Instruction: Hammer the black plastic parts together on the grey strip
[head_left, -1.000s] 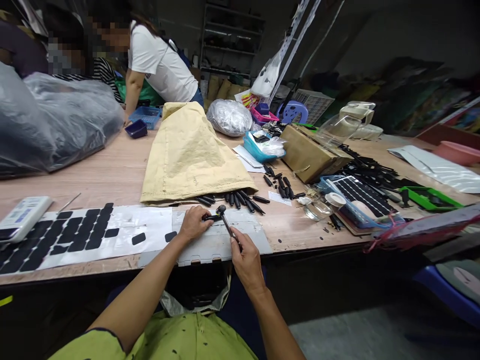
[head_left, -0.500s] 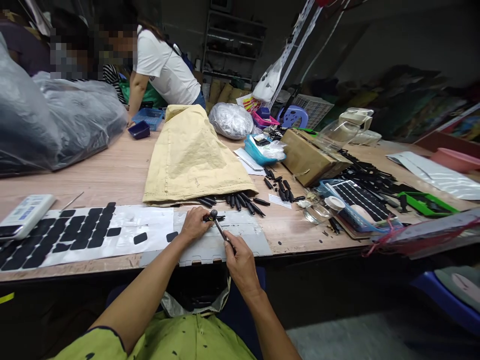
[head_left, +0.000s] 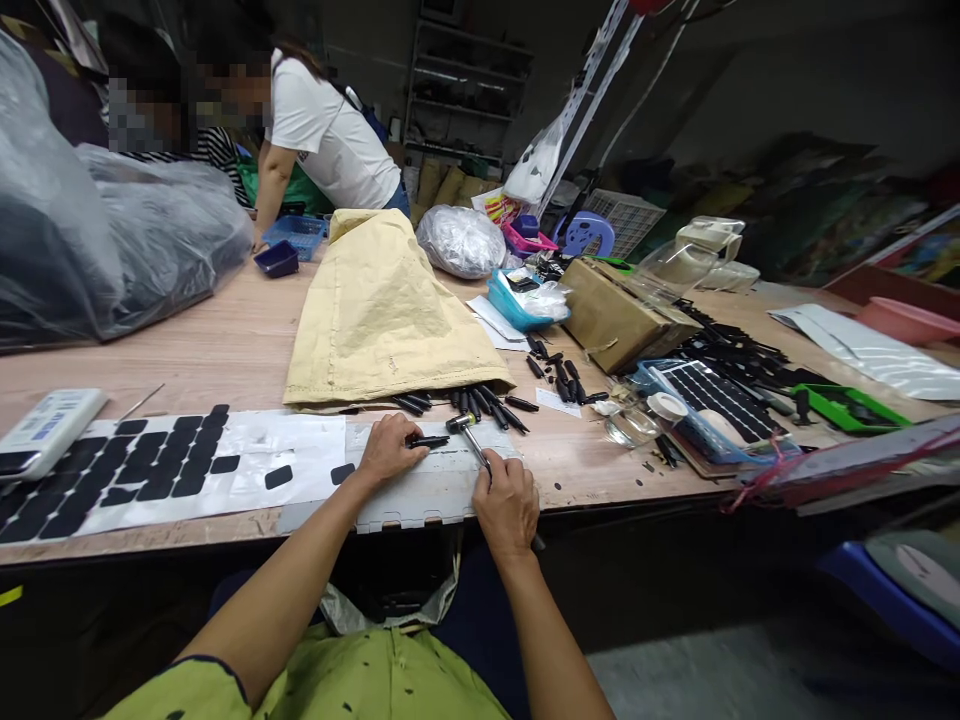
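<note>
My left hand (head_left: 390, 450) is closed on one end of a slim black part (head_left: 429, 441), which lies over a grey board (head_left: 442, 490) at the table's front edge. My right hand (head_left: 506, 503) grips the handle of a small hammer (head_left: 466, 430); its head is just right of the black part, apart from it. Behind both hands, several black handles (head_left: 487, 403) stick out from under a beige cloth (head_left: 390, 320). Left of the board lies a white sheet (head_left: 247, 480) with black stickers.
A white device (head_left: 56, 425) and large plastic bags (head_left: 157, 240) are at the left. To the right are a cardboard box (head_left: 622, 310), a blue basket (head_left: 525, 300), loose black parts and a green tray (head_left: 847, 408). A person in white (head_left: 330, 135) leans over the table's far side.
My right hand has moved right with the hammer, whose head has left the black part. My left hand stays nearly in place, and more of the black part shows.
</note>
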